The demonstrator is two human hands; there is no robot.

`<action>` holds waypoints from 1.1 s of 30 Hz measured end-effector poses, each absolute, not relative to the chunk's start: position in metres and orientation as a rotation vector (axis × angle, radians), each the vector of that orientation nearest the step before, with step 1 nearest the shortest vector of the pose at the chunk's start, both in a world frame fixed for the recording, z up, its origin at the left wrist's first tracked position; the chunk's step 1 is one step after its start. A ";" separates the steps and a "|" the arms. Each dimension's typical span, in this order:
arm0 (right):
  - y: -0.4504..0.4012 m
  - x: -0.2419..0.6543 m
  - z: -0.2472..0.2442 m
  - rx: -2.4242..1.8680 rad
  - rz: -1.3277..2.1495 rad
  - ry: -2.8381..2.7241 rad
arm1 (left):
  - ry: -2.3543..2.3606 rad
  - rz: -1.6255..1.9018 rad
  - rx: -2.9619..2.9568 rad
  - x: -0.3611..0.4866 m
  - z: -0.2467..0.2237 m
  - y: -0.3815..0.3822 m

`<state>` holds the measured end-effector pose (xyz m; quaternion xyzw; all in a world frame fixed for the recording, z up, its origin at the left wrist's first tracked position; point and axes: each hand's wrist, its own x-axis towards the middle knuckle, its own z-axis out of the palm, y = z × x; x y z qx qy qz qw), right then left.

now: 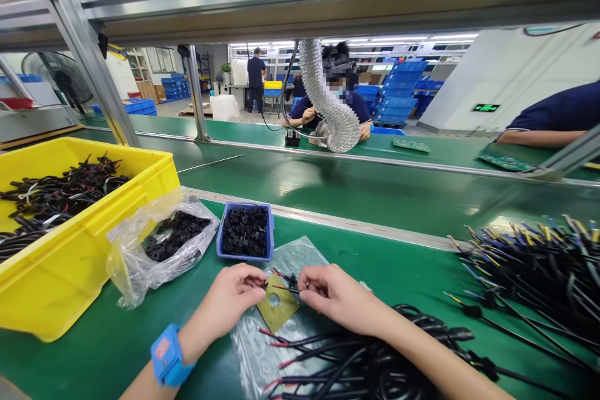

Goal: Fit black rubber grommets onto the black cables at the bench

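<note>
My left hand (239,290), with a blue band (169,356) on its wrist, pinches a small black plastic piece that is mostly hidden by the fingertips. Just across from it, my right hand (330,294) is closed around the end of a black cable (291,282) with red and black wire tips pointing left. Between the two hands lies a yellowish square plate (276,311) with a round hole, on a clear plastic bag (250,350). Below my right hand a bundle of black cables (337,356) with red tips spreads over the green bench.
A blue bin (246,231) of small black parts stands ahead, beside an open plastic bag (164,244) of similar parts. At left is a yellow crate (126,200) of cables; at right, a heap of cables (529,281). A ribbed hose (323,100) hangs before a co-worker.
</note>
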<state>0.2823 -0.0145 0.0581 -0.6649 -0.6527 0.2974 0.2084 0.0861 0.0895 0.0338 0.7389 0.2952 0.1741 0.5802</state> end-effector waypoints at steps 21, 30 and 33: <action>-0.016 0.281 0.060 -1.764 0.865 -1.711 | 0.588 0.447 1.415 0.099 0.029 0.083; -0.017 0.280 0.061 -1.794 0.822 -1.765 | 0.611 0.499 1.170 0.102 0.027 0.078; -0.017 0.280 0.061 -1.791 0.817 -1.808 | 0.606 0.532 1.222 0.104 0.023 0.080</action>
